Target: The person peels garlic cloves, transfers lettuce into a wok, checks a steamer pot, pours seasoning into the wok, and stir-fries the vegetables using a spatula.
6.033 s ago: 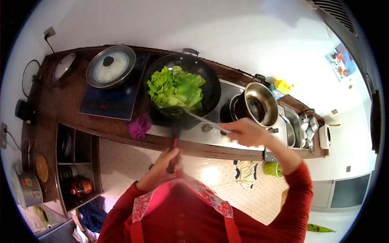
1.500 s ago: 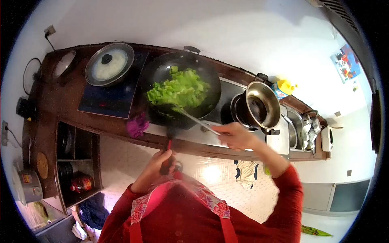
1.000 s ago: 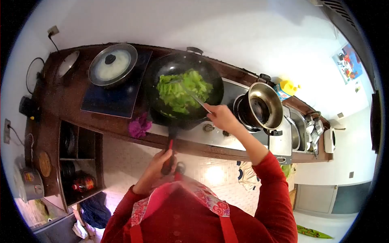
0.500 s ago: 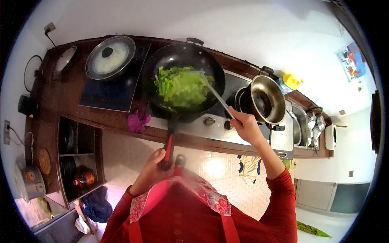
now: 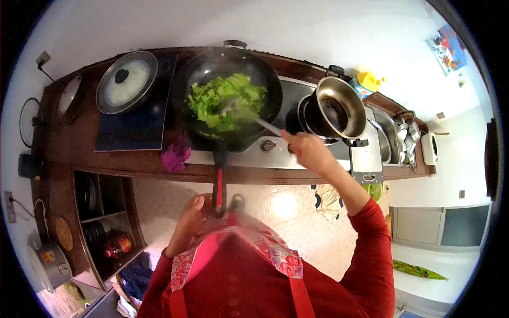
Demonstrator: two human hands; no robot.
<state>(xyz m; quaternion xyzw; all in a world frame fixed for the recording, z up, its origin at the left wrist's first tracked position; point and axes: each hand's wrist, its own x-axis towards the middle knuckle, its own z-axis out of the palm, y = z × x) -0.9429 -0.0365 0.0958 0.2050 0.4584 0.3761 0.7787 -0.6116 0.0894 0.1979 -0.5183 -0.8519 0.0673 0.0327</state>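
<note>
A black wok [image 5: 183, 114] with chopped green leafy vegetables [image 5: 225, 100] in it sits on the stove [image 5: 313, 151], giving off steam. My right hand [image 5: 310, 151] is closed round the handle of a metal spatula [image 5: 269, 126]. The spatula's blurred head lies among the leaves, so its shape is unclear. At the near end of the wok's black-and-red handle [image 5: 219, 183] is my left hand [image 5: 188, 220]. Its fingers curl against the handle from the left, partly hidden, with the thumb a little off it.
Right of the wok stands a steel pot [image 5: 355, 124], with a yellow-topped container [image 5: 367, 84] behind it. Beyond lies the sink [image 5: 391, 143]. A lidded pan [image 5: 127, 82] sits on the black cooktop [image 5: 130, 132] at left. A purple cloth [image 5: 176, 156] lies near the counter edge.
My right hand and the spatula have moved left and nearer to me through the leaves. My left thumb has slid off the top of the wok handle. The whole view has shifted slightly.
</note>
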